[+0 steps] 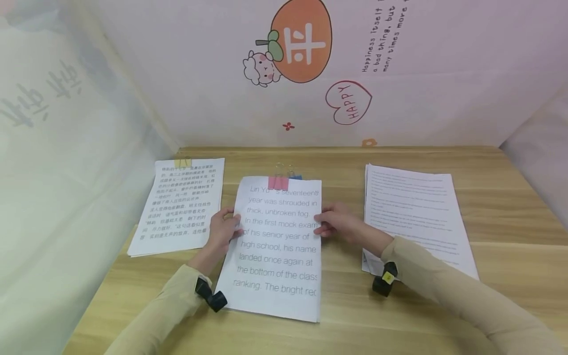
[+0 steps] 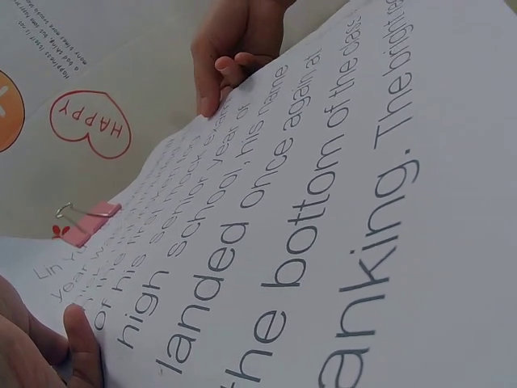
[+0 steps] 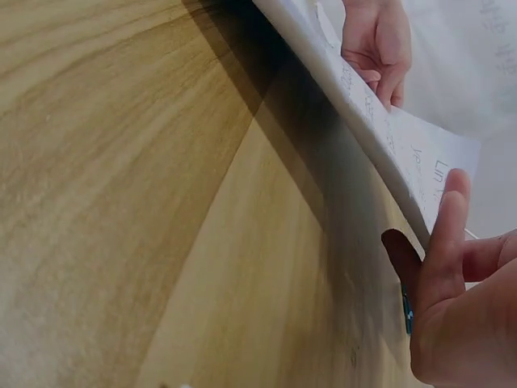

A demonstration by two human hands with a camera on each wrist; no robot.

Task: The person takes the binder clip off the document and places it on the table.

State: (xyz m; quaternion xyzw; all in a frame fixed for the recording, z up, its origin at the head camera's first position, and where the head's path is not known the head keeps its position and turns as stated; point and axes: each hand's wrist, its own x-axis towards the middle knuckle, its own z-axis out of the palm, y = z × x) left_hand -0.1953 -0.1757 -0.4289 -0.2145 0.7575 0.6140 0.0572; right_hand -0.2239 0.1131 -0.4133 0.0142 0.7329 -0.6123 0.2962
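Paper stack [image 1: 276, 254] is clamped by pink clip [image 1: 278, 183] | left edge pinched by left hand [image 1: 223, 229] | right edge pinched by right hand [image 1: 340, 223]

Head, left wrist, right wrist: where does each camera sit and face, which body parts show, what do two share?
Head: worn on the head, facing forward and down at the central papers; sleeves, left hand and right hand show.
Left wrist: on that wrist, facing across the central papers; left hand near, right hand beyond.
Right wrist: on that wrist, facing the papers' edge and table; right hand near, left beyond.
Shared: head and left wrist show the pink clip.
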